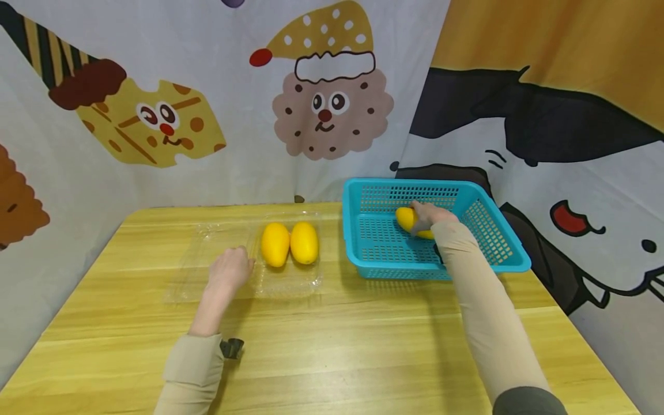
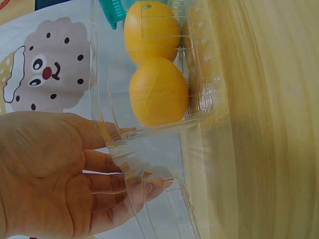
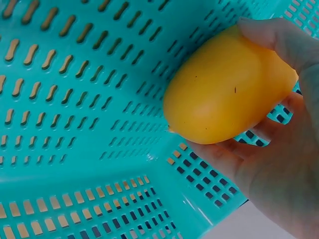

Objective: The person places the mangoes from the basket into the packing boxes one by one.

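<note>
Inside the blue plastic basket [image 1: 373, 271], my right hand [image 1: 432, 216] grips a yellow mango [image 3: 229, 87]. The thumb lies over its top and the fingers curl under it, close to the perforated wall. My left hand [image 1: 231, 267] is at the middle fold of a clear plastic clamshell box [image 1: 287, 282], whose lid lies folded out to the left. The thumb and loosely bent fingers [image 2: 107, 186] of that hand touch the clear plastic. Two yellow mangoes [image 1: 275, 245] lie side by side in the box's right half.
Box and basket stand on a wood-grain table [image 1: 337, 357], the basket on the right near the back edge. A cloth with cartoon figures [image 1: 332, 115] hangs behind. A dark band [image 1: 231, 348] shows at the left sleeve's cuff.
</note>
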`<state>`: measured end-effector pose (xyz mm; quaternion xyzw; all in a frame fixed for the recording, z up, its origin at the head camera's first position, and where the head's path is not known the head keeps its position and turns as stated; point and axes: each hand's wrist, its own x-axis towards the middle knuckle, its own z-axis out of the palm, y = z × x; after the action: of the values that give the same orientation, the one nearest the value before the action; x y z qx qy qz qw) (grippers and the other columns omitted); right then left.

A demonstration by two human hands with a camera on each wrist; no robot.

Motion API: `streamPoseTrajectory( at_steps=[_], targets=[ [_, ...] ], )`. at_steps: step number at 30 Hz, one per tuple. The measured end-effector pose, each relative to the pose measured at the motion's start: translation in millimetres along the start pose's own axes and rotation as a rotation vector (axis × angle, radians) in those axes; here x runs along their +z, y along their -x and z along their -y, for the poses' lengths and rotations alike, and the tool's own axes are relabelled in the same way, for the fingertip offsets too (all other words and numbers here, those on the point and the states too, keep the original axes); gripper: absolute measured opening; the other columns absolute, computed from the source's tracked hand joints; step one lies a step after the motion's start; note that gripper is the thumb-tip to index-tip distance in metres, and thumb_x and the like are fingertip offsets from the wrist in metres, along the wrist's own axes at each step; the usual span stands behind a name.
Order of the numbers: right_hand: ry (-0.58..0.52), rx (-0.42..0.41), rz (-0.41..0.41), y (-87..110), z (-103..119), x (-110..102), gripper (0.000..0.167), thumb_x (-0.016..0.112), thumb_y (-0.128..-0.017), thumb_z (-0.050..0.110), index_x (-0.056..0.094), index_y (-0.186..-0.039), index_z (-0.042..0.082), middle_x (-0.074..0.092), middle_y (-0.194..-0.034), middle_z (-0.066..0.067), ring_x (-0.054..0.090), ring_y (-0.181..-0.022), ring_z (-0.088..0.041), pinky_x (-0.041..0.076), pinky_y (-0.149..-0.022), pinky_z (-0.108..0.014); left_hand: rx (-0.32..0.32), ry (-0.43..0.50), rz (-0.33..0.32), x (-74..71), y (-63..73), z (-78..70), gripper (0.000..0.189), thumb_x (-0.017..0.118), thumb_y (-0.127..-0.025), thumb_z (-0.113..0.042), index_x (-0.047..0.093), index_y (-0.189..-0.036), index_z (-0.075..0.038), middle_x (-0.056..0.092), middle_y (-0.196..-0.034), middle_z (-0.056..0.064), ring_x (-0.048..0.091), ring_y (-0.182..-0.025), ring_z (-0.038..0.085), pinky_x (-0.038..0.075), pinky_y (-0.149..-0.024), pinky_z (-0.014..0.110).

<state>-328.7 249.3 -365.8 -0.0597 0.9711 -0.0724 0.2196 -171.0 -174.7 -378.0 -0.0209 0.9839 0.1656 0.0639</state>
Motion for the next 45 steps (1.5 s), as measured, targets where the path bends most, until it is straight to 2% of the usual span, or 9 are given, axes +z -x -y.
streamPoseTrajectory(
  at_steps=[6,16,24,32,37,45],
  targets=[
    [0.008,-0.041,-0.06,7.7,5,-7,0.07,0.068,-0.08,0.02,0.031,-0.137,0.006,0.052,-0.119,-0.024,0.05,-0.097,-0.034,0.044,-0.079,-0.047,-0.012,0.002,0.008,-0.5,-0.2,-0.7,0.03,0.051,-0.097,-0.019,0.057,-0.1,0.01,0.06,-0.078,0.019,0.051,-0.06,0.023,0.041,-0.048,0.029],
    [0.038,-0.112,-0.158,17.7,30,-21,0.067,0.066,-0.08,0.02,0.032,-0.137,0.009,0.044,-0.126,-0.024,0.048,-0.1,-0.036,0.044,-0.082,-0.051,-0.014,-0.01,0.013,-1.0,-0.9,-0.4,0.03,0.051,-0.097,-0.019,0.057,-0.1,0.01,0.059,-0.077,0.018,0.051,-0.061,0.024,0.041,-0.049,0.03],
    [0.084,-0.215,-0.273,37.8,63,-31,0.064,0.068,-0.078,0.02,0.036,-0.132,0.012,0.044,-0.119,-0.02,0.047,-0.094,-0.036,0.044,-0.08,-0.048,-0.013,-0.005,0.014,-0.4,-0.9,0.3,0.031,0.051,-0.097,-0.02,0.057,-0.101,0.01,0.059,-0.077,0.018,0.051,-0.061,0.024,0.041,-0.049,0.029],
    [0.141,-0.312,-0.367,58.4,102,-33,0.068,0.073,-0.076,0.026,0.037,-0.132,0.015,0.048,-0.118,-0.017,0.046,-0.097,-0.035,0.046,-0.081,-0.047,-0.005,-0.002,0.007,-0.6,-0.1,-0.4,0.03,0.052,-0.096,-0.02,0.057,-0.099,0.01,0.059,-0.077,0.017,0.052,-0.061,0.024,0.042,-0.049,0.03],
    [0.175,-0.392,-0.395,72.3,132,-29,0.07,0.077,-0.076,0.029,0.038,-0.131,0.014,0.048,-0.121,-0.017,0.049,-0.097,-0.037,0.049,-0.082,-0.047,-0.007,-0.001,0.012,-1.5,-0.4,-0.2,0.03,0.051,-0.097,-0.02,0.057,-0.099,0.01,0.059,-0.077,0.018,0.052,-0.062,0.025,0.043,-0.05,0.031],
    [0.217,-0.486,-0.414,86.6,171,-14,0.067,0.076,-0.076,0.032,0.04,-0.13,0.016,0.048,-0.115,-0.013,0.049,-0.092,-0.031,0.052,-0.072,-0.042,0.0,-0.009,-0.001,-1.1,1.1,0.1,0.029,0.052,-0.096,-0.019,0.057,-0.098,0.01,0.06,-0.079,0.02,0.053,-0.063,0.025,0.044,-0.051,0.033]
  ],
)
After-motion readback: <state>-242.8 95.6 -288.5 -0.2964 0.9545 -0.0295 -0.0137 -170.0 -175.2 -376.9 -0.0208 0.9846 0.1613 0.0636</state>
